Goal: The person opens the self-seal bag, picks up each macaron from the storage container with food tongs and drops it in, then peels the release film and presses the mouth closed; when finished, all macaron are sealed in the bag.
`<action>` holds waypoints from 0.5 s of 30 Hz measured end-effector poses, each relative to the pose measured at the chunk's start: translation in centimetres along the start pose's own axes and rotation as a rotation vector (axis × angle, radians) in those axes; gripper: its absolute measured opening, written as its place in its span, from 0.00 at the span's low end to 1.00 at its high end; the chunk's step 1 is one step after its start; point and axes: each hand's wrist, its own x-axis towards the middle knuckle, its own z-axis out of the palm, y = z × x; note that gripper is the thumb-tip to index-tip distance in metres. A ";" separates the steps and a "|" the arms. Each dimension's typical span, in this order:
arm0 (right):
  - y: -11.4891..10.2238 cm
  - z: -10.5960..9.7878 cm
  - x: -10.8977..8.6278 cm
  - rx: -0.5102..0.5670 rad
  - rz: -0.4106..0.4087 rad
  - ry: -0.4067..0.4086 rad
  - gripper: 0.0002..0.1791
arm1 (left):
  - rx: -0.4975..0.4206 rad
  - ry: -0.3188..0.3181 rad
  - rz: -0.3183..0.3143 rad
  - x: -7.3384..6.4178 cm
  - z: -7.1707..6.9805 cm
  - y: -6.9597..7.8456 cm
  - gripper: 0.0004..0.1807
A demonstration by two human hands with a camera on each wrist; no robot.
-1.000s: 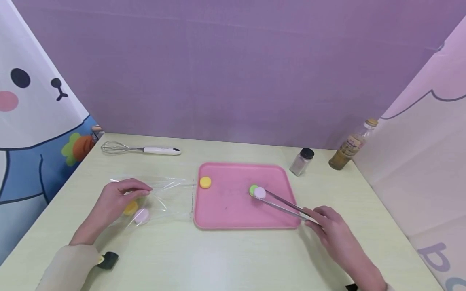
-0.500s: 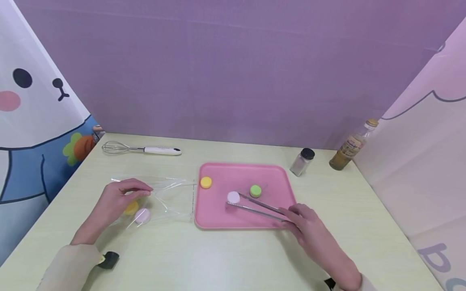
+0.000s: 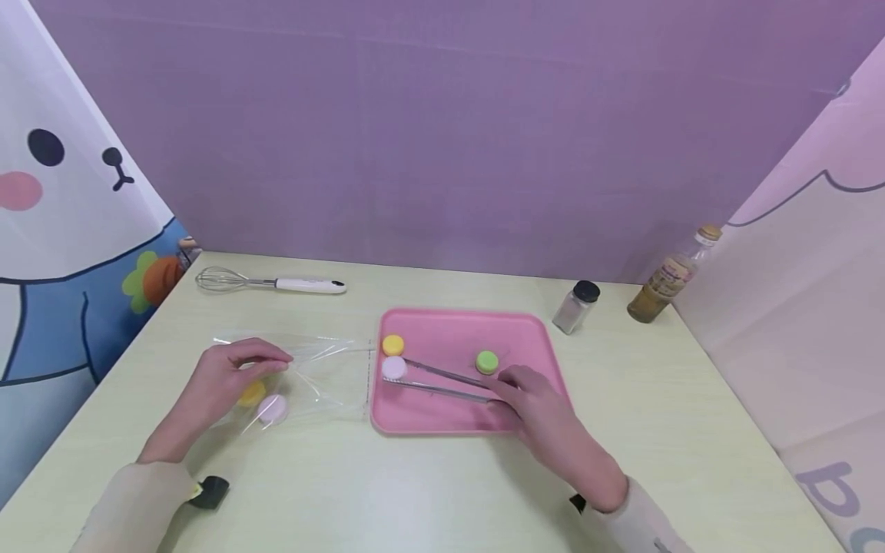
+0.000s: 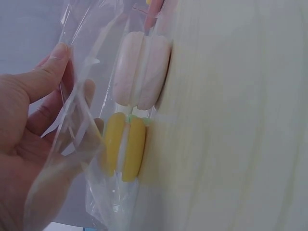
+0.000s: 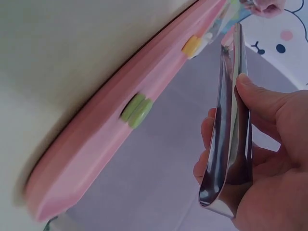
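- Head view is showing the right hand (image 3: 542,407) holding the metal tongs (image 5: 216,144); the lilac macaron (image 3: 395,369) is sitting between their tips, ahead and to the left of this hand, over the end of the pink tray (image 3: 449,330) nearer the left hand (image 3: 224,376).
- Left hand is pinching the clear plastic bag (image 3: 335,376); its film should be standing high and still, I judge.
- Right hand should be squeezing evenly: with loose tips, the smooth shells may be slipping; with hard pressure, they may be denting.
- Tips should be passing clear of the yellow macaron (image 3: 393,346), just beyond the held one.
- Held macaron is looking round and pale from above; the second macaron (image 4: 142,72), by the left hand, is showing two domed shells around a whitish layer.
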 end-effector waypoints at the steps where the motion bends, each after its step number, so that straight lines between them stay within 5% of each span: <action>1: -0.1 0.2 0.3 -0.002 -0.010 0.001 0.23 | -0.001 -0.001 0.001 0.0 0.0 0.0 0.07; 15: -1.8 2.6 4.4 -0.041 -0.053 -0.078 0.21 | 0.008 -0.004 -0.044 0.1 0.0 0.3 0.06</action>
